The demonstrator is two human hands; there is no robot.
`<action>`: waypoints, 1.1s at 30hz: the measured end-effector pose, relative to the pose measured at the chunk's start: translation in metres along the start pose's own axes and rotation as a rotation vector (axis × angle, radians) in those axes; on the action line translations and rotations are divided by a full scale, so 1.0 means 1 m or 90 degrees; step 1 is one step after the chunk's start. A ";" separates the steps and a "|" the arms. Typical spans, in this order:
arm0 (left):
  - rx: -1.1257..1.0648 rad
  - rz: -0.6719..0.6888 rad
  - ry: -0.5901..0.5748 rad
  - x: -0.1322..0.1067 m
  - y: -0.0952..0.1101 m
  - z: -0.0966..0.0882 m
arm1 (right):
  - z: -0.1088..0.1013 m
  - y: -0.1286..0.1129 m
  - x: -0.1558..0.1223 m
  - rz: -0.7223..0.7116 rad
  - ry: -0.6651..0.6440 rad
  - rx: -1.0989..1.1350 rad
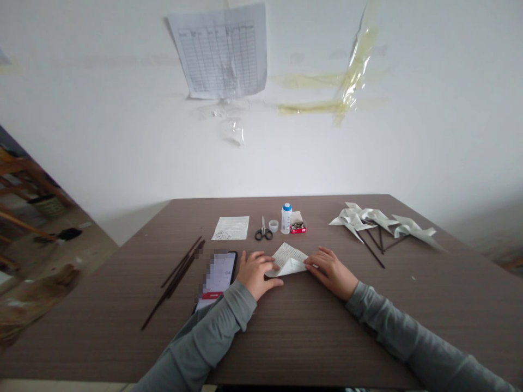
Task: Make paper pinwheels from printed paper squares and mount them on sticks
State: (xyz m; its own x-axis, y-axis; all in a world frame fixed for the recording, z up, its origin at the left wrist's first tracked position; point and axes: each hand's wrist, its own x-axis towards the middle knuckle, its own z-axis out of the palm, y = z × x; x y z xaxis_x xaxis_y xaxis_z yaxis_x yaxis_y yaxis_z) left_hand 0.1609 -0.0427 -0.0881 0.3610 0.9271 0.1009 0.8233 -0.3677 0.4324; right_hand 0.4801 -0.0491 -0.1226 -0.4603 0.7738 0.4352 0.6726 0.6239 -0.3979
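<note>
A printed sheet of paper (288, 256) lies on the table between my hands, its near edge folded up and over. My left hand (256, 272) rests at the sheet's left corner with fingers spread and the thumb apart, touching the paper. On the right corner, my right hand (333, 272) has thumb and fingers closed on the paper. Just left of my left hand lies a phone (218, 275) with a lit screen, its lower part covered by my sleeve.
Behind the sheet stand scissors (263, 230), a tape roll (273, 225), a white bottle with blue cap (286, 219) and a red box of small metal pieces (298, 228). Another paper (232, 227) lies left. Dark sticks (175, 280) lie far left; paper pinwheels (378, 220) lie right.
</note>
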 end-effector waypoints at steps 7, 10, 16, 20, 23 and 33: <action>-0.019 -0.032 0.062 -0.004 0.007 -0.010 | -0.005 0.002 -0.003 0.044 0.012 0.005; -0.020 -0.034 0.078 -0.004 0.008 -0.010 | -0.006 0.005 -0.004 0.045 0.006 -0.018; -0.010 -0.043 0.071 -0.005 0.011 -0.010 | 0.002 0.002 0.000 0.039 0.075 -0.054; -0.011 -0.051 0.075 -0.006 0.018 -0.013 | 0.008 -0.002 0.003 0.043 0.108 -0.044; 0.001 -0.054 0.069 -0.006 0.025 -0.015 | 0.008 -0.003 0.001 0.037 0.103 -0.026; 0.045 -0.017 0.047 -0.006 0.027 -0.011 | 0.000 -0.015 0.004 0.043 0.009 -0.062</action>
State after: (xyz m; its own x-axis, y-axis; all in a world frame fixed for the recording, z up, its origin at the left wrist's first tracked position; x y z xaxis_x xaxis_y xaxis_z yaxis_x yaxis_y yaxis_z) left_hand 0.1760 -0.0576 -0.0675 0.3080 0.9384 0.1565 0.8621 -0.3449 0.3713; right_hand 0.4684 -0.0555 -0.1152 -0.4047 0.8114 0.4218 0.7546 0.5568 -0.3471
